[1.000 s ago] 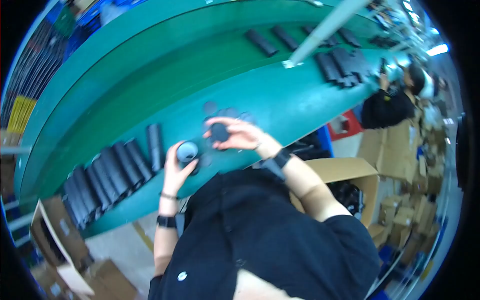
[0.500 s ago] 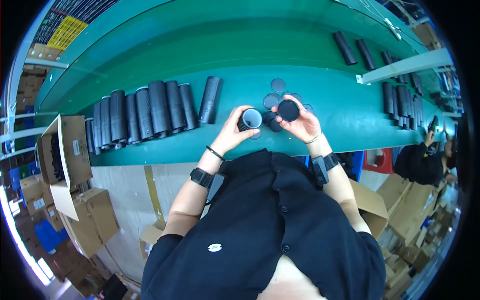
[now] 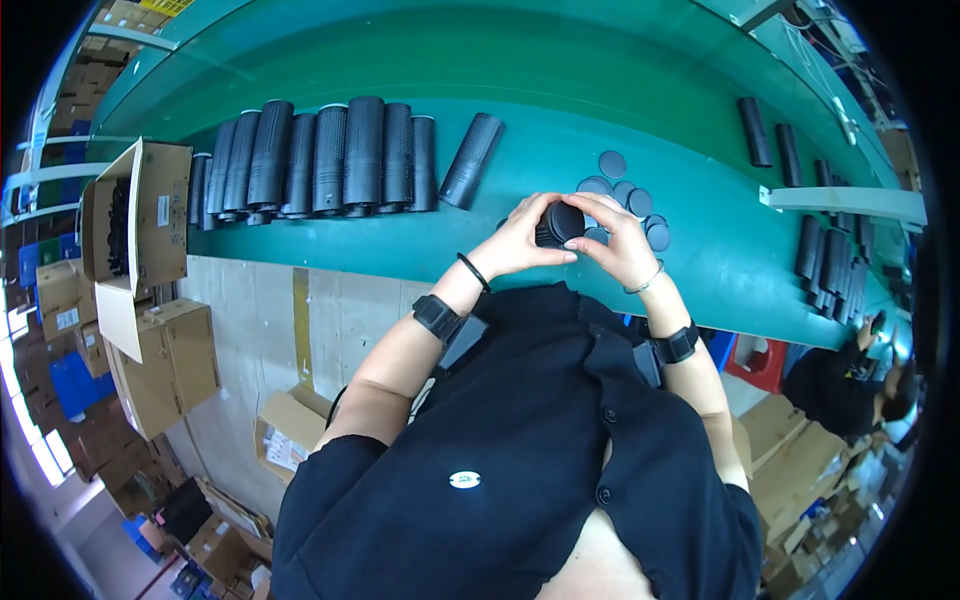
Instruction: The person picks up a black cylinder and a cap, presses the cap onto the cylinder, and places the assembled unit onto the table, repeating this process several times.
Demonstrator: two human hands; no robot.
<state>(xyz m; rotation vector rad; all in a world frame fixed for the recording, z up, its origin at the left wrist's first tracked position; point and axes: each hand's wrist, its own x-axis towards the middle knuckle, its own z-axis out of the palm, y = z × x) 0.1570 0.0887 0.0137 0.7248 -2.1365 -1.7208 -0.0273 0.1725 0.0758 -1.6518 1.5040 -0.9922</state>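
Note:
In front of my chest, my left hand (image 3: 512,245) is wrapped round a short-looking black tube (image 3: 546,234), its end turned toward me. A round black cap (image 3: 567,220) now covers that end. My right hand (image 3: 622,244) grips the cap's edge with thumb and fingers, so both hands meet on the piece. Just beyond the right hand lie several loose black discs (image 3: 640,203) on the green table (image 3: 400,245). One ribbed black tube (image 3: 473,160) lies tilted by itself to the left of the discs. How firmly the cap sits cannot be seen.
Several black tubes (image 3: 318,160) stand in a row at the left. More tubes (image 3: 830,262) lie at the right, below a pale metal bar (image 3: 850,204). An open carton (image 3: 160,215) is off the table's left end. Another person (image 3: 840,385) works at the far right.
The right hand has brought the cap left onto the tube's open white-rimmed end. My hands have come together, and the whole view has shifted and turned.

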